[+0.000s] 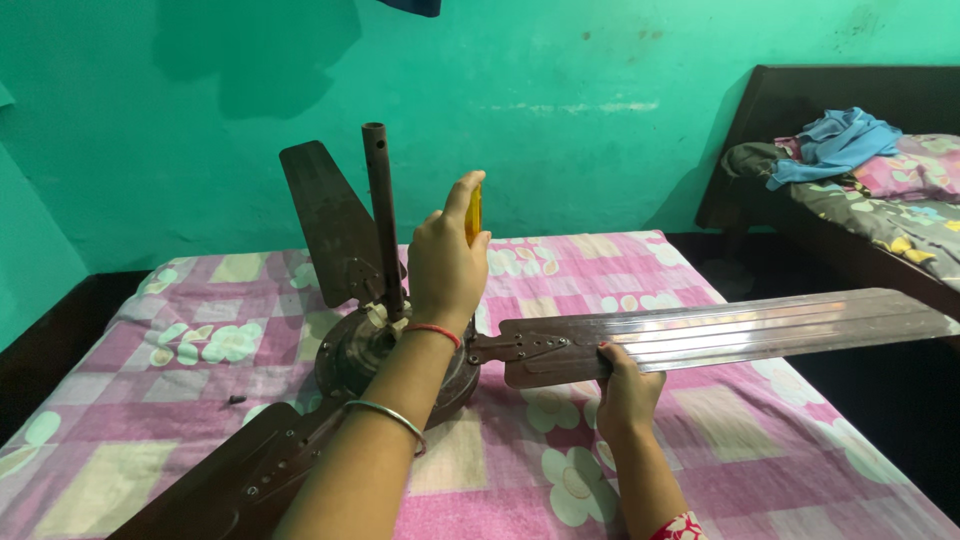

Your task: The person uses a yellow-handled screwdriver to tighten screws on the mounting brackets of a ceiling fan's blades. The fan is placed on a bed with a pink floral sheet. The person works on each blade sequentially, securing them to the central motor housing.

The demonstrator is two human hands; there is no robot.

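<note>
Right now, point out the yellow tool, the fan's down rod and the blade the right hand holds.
yellow tool (pixel 474 213), head view, on its handle edge beside the left hand's fingers.
down rod (pixel 380 200), head view, mid shaft.
fan blade (pixel 760 325), head view, middle of its flat face.

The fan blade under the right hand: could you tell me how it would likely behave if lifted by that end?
The fan blade looks like thin ribbed metal, so probably stiff but slightly springy. It is bolted to the motor, so lifting would likely tilt the whole fan. Its glossy surface may be slippery under the right hand.
</note>
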